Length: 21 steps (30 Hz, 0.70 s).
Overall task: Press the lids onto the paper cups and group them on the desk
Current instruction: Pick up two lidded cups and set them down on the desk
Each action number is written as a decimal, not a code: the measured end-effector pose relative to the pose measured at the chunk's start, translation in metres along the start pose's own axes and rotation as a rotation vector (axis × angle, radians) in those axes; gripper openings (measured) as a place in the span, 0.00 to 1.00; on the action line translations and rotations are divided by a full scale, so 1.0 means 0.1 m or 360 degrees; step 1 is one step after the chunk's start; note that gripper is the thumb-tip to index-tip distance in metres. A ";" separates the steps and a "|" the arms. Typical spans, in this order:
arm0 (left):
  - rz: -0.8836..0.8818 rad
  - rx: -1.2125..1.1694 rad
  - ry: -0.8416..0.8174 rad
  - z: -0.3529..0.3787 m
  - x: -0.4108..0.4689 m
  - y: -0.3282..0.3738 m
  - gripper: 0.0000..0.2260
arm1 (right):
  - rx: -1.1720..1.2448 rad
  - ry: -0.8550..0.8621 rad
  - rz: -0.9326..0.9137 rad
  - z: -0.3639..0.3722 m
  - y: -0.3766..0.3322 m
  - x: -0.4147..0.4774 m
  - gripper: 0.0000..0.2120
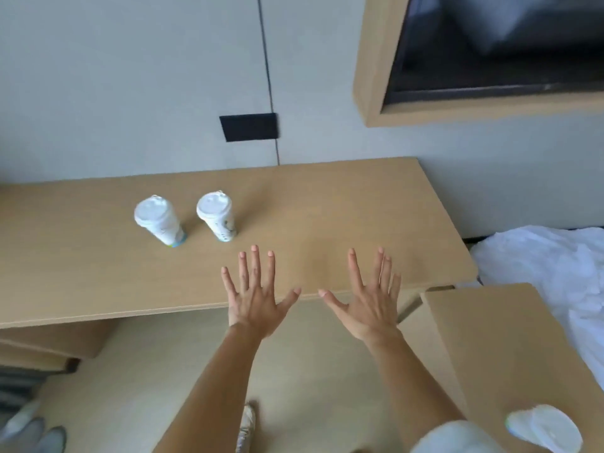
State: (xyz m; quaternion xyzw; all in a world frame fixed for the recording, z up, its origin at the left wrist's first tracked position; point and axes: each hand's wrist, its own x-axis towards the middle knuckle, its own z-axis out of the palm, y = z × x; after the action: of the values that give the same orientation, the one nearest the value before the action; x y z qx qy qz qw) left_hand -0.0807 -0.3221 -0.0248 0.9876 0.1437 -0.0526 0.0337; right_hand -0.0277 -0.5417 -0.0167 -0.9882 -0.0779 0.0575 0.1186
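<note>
Two white paper cups stand upright side by side on the tan desk (343, 204), each with a white lid on top: the left cup (159, 221) and the right cup (217, 218). They are close together but apart. My left hand (254, 295) hovers flat over the desk's front edge, fingers spread, holding nothing, just right of and nearer than the right cup. My right hand (371, 299) is spread the same way further right, also empty.
A lower tan side surface (490, 338) sits at the right, with a blurred white object (544, 431) on its near corner. White bedding (555, 256) lies beyond it. A black wall plate (248, 127) and a framed dark screen (490, 47) are on the wall.
</note>
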 end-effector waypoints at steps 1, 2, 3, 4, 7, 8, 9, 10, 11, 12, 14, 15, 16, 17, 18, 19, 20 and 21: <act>-0.0087 -0.0016 0.0014 -0.02 0.00 -0.27 0.45 | -0.0009 -0.0008 -0.0060 0.03 -0.25 0.08 0.52; -0.0168 -0.0029 0.0018 -0.03 0.01 -0.53 0.46 | -0.0007 -0.0007 -0.0106 0.07 -0.50 0.15 0.53; -0.0240 -0.0042 0.0021 -0.03 0.02 -0.78 0.46 | 0.0021 -0.0005 -0.0139 0.12 -0.74 0.21 0.53; -0.0305 -0.0071 0.0020 -0.01 0.04 -0.98 0.46 | 0.0074 -0.0004 -0.0152 0.16 -0.94 0.26 0.54; -0.0582 -0.0427 0.0084 0.07 0.16 -1.59 0.49 | 0.0367 -0.0001 -0.0166 0.42 -1.63 0.43 0.57; -0.0669 -0.0633 0.0144 0.09 0.24 -1.76 0.51 | 0.0528 -0.0011 -0.0154 0.52 -1.83 0.50 0.57; -0.0731 -0.0860 0.0211 0.10 0.31 -1.90 0.52 | 0.0706 -0.0033 -0.0131 0.61 -2.00 0.57 0.58; -0.0757 -0.1075 0.0286 0.12 0.42 -2.05 0.53 | 0.0877 -0.0056 -0.0099 0.72 -2.18 0.67 0.58; -0.0744 -0.1244 0.0356 0.15 0.54 -2.20 0.54 | 0.1025 -0.0067 -0.0060 0.84 -2.34 0.77 0.59; -0.0708 -0.1360 0.0415 0.19 0.67 -2.34 0.54 | 0.1138 -0.0060 -0.0018 0.96 -2.49 0.89 0.60; -0.0660 -0.1490 0.0486 0.26 0.94 -2.58 0.54 | 0.1297 -0.0003 0.0066 1.16 -2.73 1.11 0.62; -0.0649 -0.1533 0.0506 0.32 1.10 -2.69 0.54 | 0.1359 0.0045 0.0116 1.28 -2.85 1.24 0.63; -0.0637 -0.1564 0.0522 0.37 1.24 -2.79 0.54 | 0.1416 0.0097 0.0173 1.37 -2.94 1.36 0.65; -0.0613 -0.1588 0.0540 0.41 1.39 -2.87 0.54 | 0.1473 0.0159 0.0222 1.45 -3.02 1.47 0.66; -0.0584 -0.1601 0.0543 0.43 1.53 -2.93 0.54 | 0.1526 0.0220 0.0266 1.52 -3.08 1.57 0.66; -0.0560 -0.1619 0.0538 0.45 1.65 -2.97 0.53 | 0.1575 0.0276 0.0303 1.56 -3.13 1.64 0.65; -0.0532 -0.1656 0.0526 0.47 1.76 -3.01 0.50 | 0.1624 0.0342 0.0333 1.61 -3.16 1.71 0.63; -0.0504 -0.1711 0.0517 0.50 1.86 -3.04 0.46 | 0.1671 0.0416 0.0346 1.67 -3.19 1.77 0.58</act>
State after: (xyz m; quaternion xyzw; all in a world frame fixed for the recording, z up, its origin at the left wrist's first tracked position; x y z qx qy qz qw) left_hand 0.0042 0.0163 -0.1115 0.7938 0.2994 0.1756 0.4995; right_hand 0.0790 -0.1687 -0.1169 -0.7976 0.0792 -0.0226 0.5976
